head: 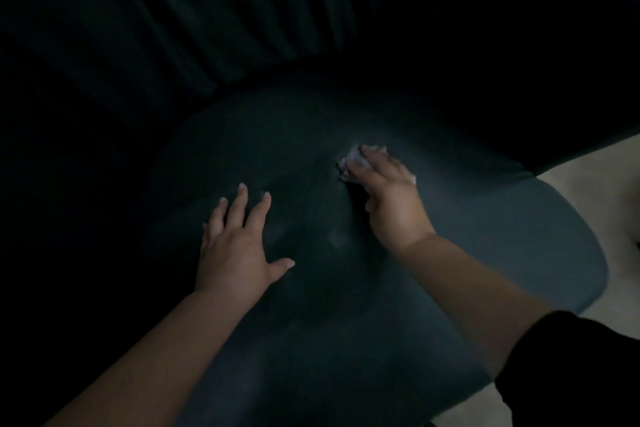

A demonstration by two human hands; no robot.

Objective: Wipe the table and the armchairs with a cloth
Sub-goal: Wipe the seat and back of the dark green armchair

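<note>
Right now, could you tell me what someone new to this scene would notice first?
Most striking are the two hands on the dark armchair seat mid-frame: the right hand presses a crumpled pale cloth into the cushion, denting it, while the left hand lies flat with fingers spread beside it. Behind them the ribbed backrest fades into shadow, and a strip of pale floor shows at the right edge.

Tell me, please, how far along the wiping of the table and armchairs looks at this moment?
Done: nothing can be confirmed; the dim picture shows no wiped areas. In hand: the right hand presses a crumpled pale cloth into the dark armchair seat, while the left hand rests flat on it with spread fingers. Left: at least the ribbed backrest, not being touched now; the table is out of view, so its state is unknown.
</note>
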